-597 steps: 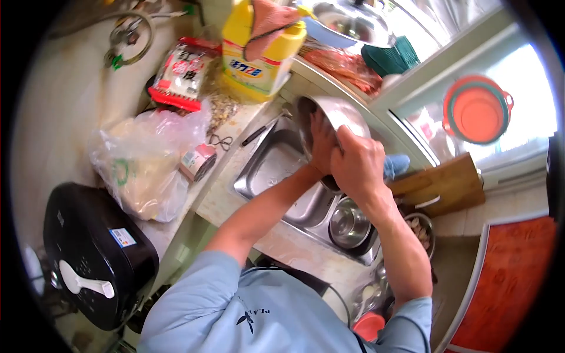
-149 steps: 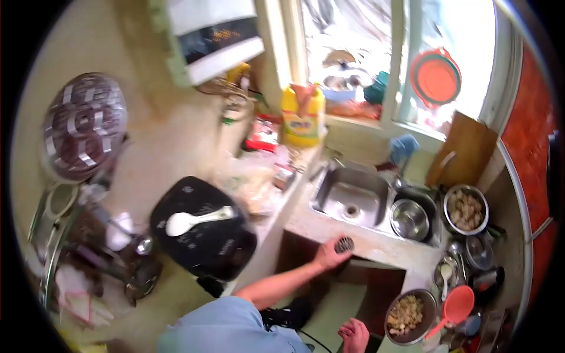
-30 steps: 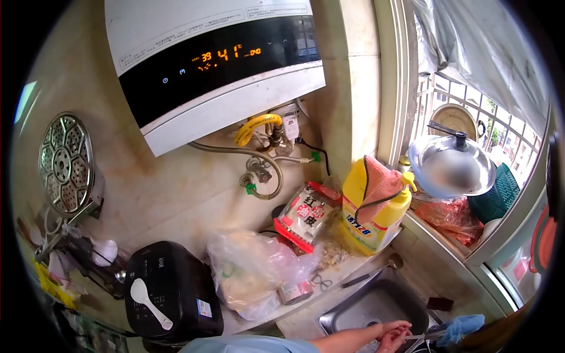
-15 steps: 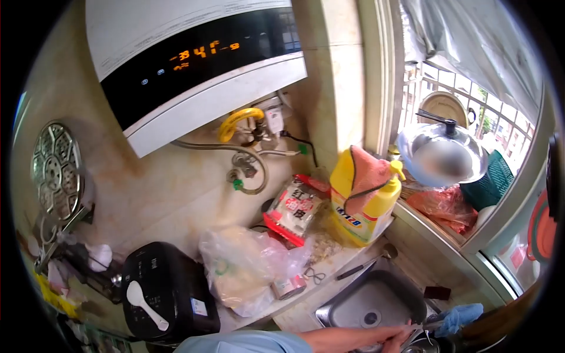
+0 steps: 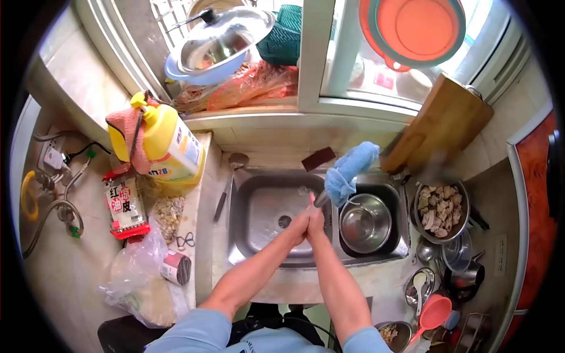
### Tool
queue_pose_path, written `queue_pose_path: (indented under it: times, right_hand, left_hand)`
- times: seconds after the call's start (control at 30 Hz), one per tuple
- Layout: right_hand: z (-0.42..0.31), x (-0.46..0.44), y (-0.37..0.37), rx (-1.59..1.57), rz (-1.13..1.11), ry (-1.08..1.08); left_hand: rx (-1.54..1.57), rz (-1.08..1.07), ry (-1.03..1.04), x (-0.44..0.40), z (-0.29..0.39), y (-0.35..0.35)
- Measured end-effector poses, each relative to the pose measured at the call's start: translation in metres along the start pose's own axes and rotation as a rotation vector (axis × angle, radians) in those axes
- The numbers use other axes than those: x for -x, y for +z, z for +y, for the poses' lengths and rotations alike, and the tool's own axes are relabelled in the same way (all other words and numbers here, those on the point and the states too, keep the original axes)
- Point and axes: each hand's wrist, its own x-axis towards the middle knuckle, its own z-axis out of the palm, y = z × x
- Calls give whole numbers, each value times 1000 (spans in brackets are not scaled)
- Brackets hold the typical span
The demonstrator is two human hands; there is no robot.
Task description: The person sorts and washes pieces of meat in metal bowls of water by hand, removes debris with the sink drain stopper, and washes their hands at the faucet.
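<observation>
Over the right part of the steel sink basin (image 5: 265, 203), my left hand (image 5: 298, 228) and my right hand (image 5: 315, 220) are pressed together. They are close below the end of the faucet, which has a blue cloth (image 5: 347, 175) wrapped around it. The fingers overlap and are small in view, so whether anything is between them cannot be made out. Right of my hands, a steel pot (image 5: 365, 223) stands in the second, darker basin. A ladle (image 5: 222, 197) lies along the sink's left edge.
A yellow jug (image 5: 176, 147), a red and white packet (image 5: 125, 203) and a plastic bag (image 5: 141, 282) are on the left. On the right are a cutting board (image 5: 438, 126), a pot of meat pieces (image 5: 440, 212) and a red strainer (image 5: 434, 312). A brown block (image 5: 318, 159) lies behind the sink.
The view has swung right and down from the wall heater to the sink. Compared with the oldest frame, the large steel bowl is out of my hands, which are now together by the faucet.
</observation>
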Motion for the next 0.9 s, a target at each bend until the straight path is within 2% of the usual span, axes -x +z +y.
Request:
queue_pose_path:
  times: [0.03,0.1,0.13,0.17,0.23,0.27,0.3,0.37,0.4,0.43,0.5,0.53,0.57,0.63,0.67,0.7,0.77,0.8,0.87,0.9]
  right_hand:
    - [-1,11,2,-192,65,3]
    - [-18,19,16,-585,190,-22]
    - [-53,29,38,-219,474,-12]
    - [-52,27,32,-217,476,-2]
    - [-38,20,8,-627,252,321]
    - [-18,8,0,-758,176,418]
    - [-29,5,-5,-756,186,410]
    - [-44,18,-11,-554,42,474]
    - [-43,17,-4,-822,82,467]
    - [-42,14,3,-824,86,457]
    - [-51,26,13,-1389,235,287]
    - [-15,15,12,-1200,321,240]
    - [-13,28,10,-1206,331,244]
    - [-22,43,-1,279,373,-273]
    - [-27,44,-2,286,444,-376]
    - [-30,47,-7,295,438,-370]
    - [-41,46,-22,467,158,-163]
    - [-40,41,-28,461,165,-164]
    - [-42,32,-48,481,270,-495]
    - [-49,35,-62,530,359,-227]
  left_hand:
    - [3,2,-14,-17,-9,-9]
    - [-463,163,580,-77,-19,-39]
    - [-798,383,762,-44,-1,-23]
    - [-799,383,751,-35,2,-24]
    - [-1439,400,1187,-27,5,-31]
    - [-1307,193,939,-31,3,-36]
    - [-1304,180,946,-25,17,-31]
    - [-1097,-290,616,3,36,-21]
    - [-958,-197,379,18,53,-9]
    - [-963,-205,384,16,54,-8]
    - [309,-390,-51,17,36,-9]
    - [400,-271,-14,10,19,-4]
    - [394,-266,-25,-2,4,-14]
    - [171,-78,9,-37,-17,-29]
    - [90,-27,102,-42,-23,-27]
    - [100,-25,96,-49,-30,-26]
    - [260,129,40,-60,-34,-29]
    - [250,127,40,-61,-30,-31]
    - [308,247,133,-61,-23,-33]
    - [317,255,144,-55,-23,-32]
